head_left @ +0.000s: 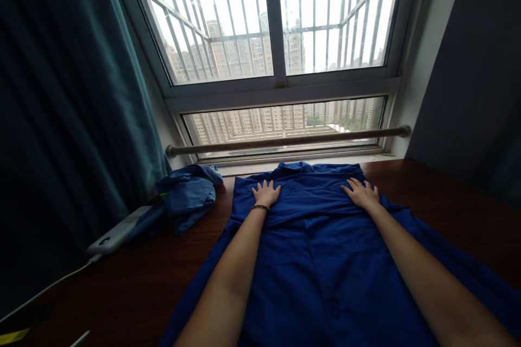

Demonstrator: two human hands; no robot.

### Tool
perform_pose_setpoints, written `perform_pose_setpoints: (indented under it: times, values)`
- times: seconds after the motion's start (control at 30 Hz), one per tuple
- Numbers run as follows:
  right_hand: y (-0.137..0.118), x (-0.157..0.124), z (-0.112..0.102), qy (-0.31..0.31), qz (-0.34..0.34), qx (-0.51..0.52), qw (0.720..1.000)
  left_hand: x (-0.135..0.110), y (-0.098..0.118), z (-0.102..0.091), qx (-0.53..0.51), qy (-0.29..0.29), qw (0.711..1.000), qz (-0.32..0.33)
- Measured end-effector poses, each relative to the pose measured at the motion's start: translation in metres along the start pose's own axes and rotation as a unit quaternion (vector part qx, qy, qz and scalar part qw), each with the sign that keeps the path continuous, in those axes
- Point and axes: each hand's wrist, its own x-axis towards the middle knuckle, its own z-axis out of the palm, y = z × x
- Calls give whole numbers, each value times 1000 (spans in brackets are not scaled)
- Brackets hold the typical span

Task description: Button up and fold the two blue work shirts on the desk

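Note:
A dark blue garment with long sleeves and a collar, which looks like a work coat (313, 249), lies spread on the brown wooden surface, its collar end toward the window. My left hand (266, 194) rests flat on its upper left part, fingers spread, a thin bracelet round the wrist. On the upper right part lies my right hand (362, 193), palm down and fingers apart. Neither hand grips the cloth. Some creases run across the fabric between and below the hands. The lower end of the garment runs out of view.
A crumpled blue cloth (189, 195) lies left of the coat. Beside it is a white power bank-like device (118, 232) with a white cable (49, 286). A metal rail (285, 142) crosses before the window. A dark curtain (81, 92) hangs at left; brown wood (448, 190) shows at right.

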Motion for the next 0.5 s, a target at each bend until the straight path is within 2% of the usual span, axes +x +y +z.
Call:
perform_pose_setpoints:
  times: [0.1, 0.17, 0.27, 0.33, 0.37, 0.43, 0.5]
  values:
    - [2, 8, -2, 0, -14, 12, 1000, 1, -34, -8, 8, -3, 999, 49]
    - [1, 16, -5, -1, -16, 16, 1000, -1, -57, -13, 16, 9, 1000, 25]
    - [-2, 30, -6, 29, 26, 20, 999, -4, -77, -18, 8, 77, 995, -69]
    - [-5, 37, -4, 86, 98, 25, 991, -6, -81, -24, -21, 135, 978, -155]
    - [-5, 40, -2, 112, 133, 32, 984, -6, -82, -28, -45, 144, 969, -197]
    - [-2, 46, -2, 135, 179, 58, 973, -4, -85, -38, -90, 120, 956, -252]
    - [4, 52, -5, 112, 188, 106, 970, -2, -91, -49, -165, 64, 952, -248]
